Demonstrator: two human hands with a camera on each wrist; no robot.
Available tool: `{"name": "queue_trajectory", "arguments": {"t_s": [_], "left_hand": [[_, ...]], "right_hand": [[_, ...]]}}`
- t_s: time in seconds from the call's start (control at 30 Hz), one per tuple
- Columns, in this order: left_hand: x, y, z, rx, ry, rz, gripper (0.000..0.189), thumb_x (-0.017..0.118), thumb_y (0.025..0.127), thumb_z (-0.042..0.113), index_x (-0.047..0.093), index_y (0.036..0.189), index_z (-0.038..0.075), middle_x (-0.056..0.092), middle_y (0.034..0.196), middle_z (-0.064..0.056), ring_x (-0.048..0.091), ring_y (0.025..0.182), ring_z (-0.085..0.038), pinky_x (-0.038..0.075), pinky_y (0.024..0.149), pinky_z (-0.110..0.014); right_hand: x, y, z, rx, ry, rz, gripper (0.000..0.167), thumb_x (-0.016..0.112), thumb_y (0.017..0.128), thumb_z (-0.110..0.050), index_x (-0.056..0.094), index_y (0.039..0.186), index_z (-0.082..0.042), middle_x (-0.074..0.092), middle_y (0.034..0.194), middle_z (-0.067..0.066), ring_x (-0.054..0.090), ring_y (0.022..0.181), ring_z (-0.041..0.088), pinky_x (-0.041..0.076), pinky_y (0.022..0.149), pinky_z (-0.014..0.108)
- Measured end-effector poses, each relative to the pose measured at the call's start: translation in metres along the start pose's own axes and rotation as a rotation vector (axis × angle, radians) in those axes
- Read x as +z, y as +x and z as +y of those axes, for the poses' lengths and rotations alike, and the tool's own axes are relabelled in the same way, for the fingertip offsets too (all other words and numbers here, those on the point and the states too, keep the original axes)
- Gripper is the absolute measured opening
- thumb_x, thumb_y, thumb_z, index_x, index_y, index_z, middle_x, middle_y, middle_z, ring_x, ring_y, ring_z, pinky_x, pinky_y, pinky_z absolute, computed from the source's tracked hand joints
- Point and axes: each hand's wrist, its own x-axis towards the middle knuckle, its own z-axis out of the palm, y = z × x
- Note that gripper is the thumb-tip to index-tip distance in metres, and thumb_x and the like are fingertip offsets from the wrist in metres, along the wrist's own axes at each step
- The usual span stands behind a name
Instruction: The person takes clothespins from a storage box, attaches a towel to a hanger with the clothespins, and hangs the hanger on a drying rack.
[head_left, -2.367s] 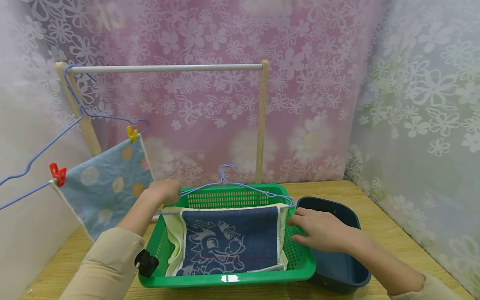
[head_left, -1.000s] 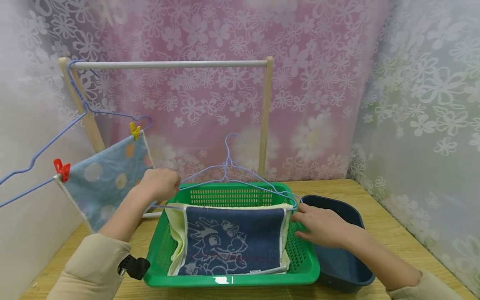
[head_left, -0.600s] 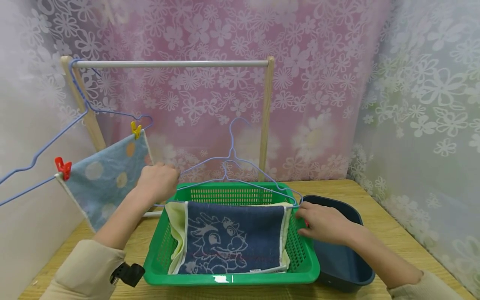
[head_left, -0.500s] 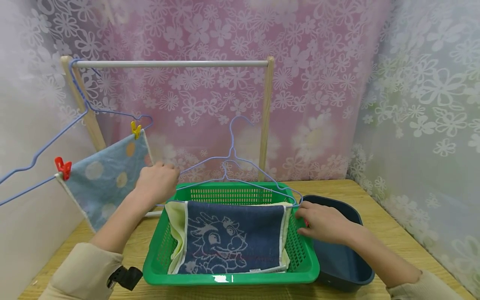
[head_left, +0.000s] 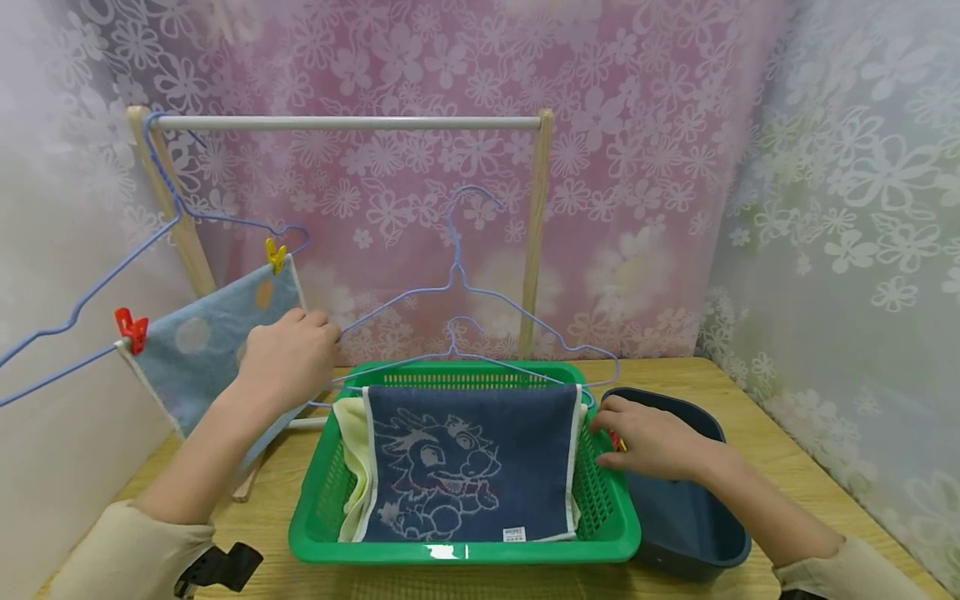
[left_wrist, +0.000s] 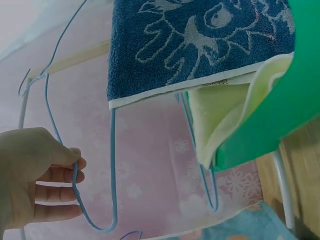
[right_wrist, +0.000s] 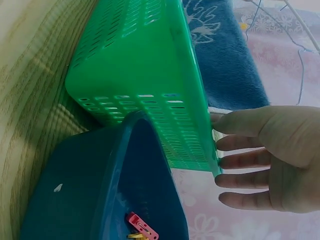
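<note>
Reaching from lower left, the left hand (head_left: 294, 360) pinches the hanger (head_left: 456, 265), higher than before; its navy towel (head_left: 525, 458) hangs at lower centre. At lower right, the straight-fingered right hand (head_left: 654, 437) is by the basket (head_left: 540, 552).

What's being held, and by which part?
Left hand pinches the hanger bearing the navy towel, by one shoulder near the tip; right hand holds nothing.
</note>
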Motion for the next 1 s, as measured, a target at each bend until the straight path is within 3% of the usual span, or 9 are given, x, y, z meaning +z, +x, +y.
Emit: {"name": "queue_trajectory", "arguments": {"t_s": [0.27, 0.5, 0.77, 1.0], "left_hand": [[-0.012, -0.002, -0.005, -0.027, -0.009, 0.034, 0.008, 0.063, 0.084, 0.012, 0.065, 0.079, 0.007, 0.054, 0.073, -0.004, 0.052, 0.07, -0.025, 0.041, 0.041, -0.04], [-0.022, -0.003, -0.005, -0.041, -0.026, 0.094, 0.009, 0.061, 0.085, 0.013, 0.066, 0.08, 0.007, 0.056, 0.076, -0.005, 0.052, 0.072, -0.027, 0.04, 0.04, -0.044], [-0.031, 0.0, -0.005, -0.05, -0.03, 0.1, 0.008, 0.061, 0.085, 0.013, 0.066, 0.083, 0.007, 0.059, 0.082, -0.007, 0.051, 0.074, -0.026, 0.042, 0.043, -0.047], [-0.037, 0.0, -0.005, -0.04, -0.017, 0.151, 0.008, 0.061, 0.084, 0.011, 0.067, 0.084, 0.006, 0.061, 0.086, -0.009, 0.052, 0.074, -0.027, 0.041, 0.041, -0.046]], "right_hand": [[0.001, 0.0, 0.002, -0.001, 0.0, 0.005, 0.031, 0.071, 0.08, -0.03, 0.062, 0.105, -0.013, 0.049, 0.098, -0.001, 0.045, 0.068, 0.002, 0.041, 0.058, 0.025], [0.0, -0.002, 0.003, -0.003, -0.003, 0.004, 0.031, 0.071, 0.081, -0.029, 0.062, 0.105, -0.011, 0.048, 0.098, -0.001, 0.045, 0.067, 0.002, 0.041, 0.059, 0.026], [-0.002, -0.003, 0.004, 0.001, 0.007, -0.003, 0.033, 0.071, 0.08, -0.03, 0.062, 0.106, -0.011, 0.049, 0.101, 0.0, 0.046, 0.069, 0.002, 0.043, 0.061, 0.027], [-0.007, -0.003, 0.014, -0.003, 0.144, -0.053, 0.033, 0.066, 0.085, -0.032, 0.061, 0.11, -0.01, 0.05, 0.106, 0.002, 0.053, 0.077, 0.011, 0.045, 0.068, 0.03]]}}
